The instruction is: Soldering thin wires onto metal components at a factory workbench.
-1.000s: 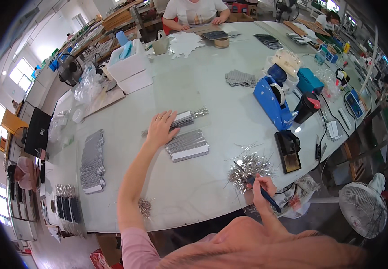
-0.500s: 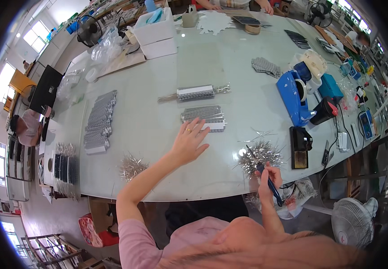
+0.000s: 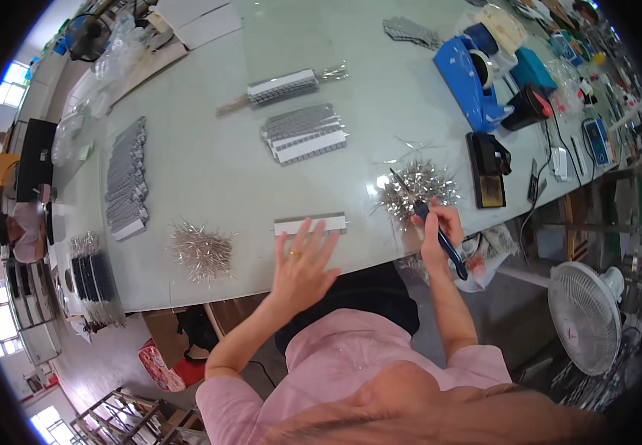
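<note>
My left hand [image 3: 302, 271] lies near the table's front edge with fingers spread, its fingertips on a narrow white-and-grey strip [image 3: 333, 223]. Beyond it is a stack of similar strips [image 3: 302, 133], with a strip bundle [image 3: 282, 87] with wire ends farther back. My right hand [image 3: 440, 226] grips a dark blue soldering iron [image 3: 449, 256], its thin tip pointing up and left over a pile of shiny metal ribbons [image 3: 426, 182]. Another ribbon pile [image 3: 204, 251] lies left of my left hand.
On the right stand a blue tape dispenser [image 3: 463, 85], a black cup [image 3: 526, 107] and a black holder with a sponge [image 3: 487, 170]. A row of grey strips [image 3: 126, 178] lies on the left. A white fan [image 3: 587, 315] stands beside the table at lower right.
My left hand has come back from the stack toward the front edge, and a single strip now lies under its fingertips. The right hand still holds the iron. The view has shifted.
</note>
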### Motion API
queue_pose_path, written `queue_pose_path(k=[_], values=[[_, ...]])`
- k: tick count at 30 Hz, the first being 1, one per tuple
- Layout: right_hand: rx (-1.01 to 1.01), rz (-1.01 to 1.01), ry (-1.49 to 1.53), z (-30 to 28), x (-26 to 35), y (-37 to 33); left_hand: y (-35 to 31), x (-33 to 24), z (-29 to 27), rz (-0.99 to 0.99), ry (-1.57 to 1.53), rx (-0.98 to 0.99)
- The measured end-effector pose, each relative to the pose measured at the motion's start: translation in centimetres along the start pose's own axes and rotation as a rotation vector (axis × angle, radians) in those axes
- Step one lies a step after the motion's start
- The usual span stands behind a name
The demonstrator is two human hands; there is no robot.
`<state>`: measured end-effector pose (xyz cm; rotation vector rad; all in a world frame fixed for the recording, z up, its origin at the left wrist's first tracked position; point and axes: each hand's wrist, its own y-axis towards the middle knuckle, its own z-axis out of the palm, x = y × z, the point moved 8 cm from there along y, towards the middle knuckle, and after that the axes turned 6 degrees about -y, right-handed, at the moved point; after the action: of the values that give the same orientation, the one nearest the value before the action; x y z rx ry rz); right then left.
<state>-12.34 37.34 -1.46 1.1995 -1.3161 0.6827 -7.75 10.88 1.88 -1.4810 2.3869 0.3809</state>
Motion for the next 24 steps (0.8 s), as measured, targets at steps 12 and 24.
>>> queue_pose_path(k=[12,24], values=[[0.0,-0.001,0.037,0.3,0.2,-0.5,2.2,-6.4,4.1,0.143,0.044,-0.045],[-0.03,0.079,0.165,0.5,-0.3,-0.7,4.2,-1.5,1.4,0.338,0.138,0.05]])
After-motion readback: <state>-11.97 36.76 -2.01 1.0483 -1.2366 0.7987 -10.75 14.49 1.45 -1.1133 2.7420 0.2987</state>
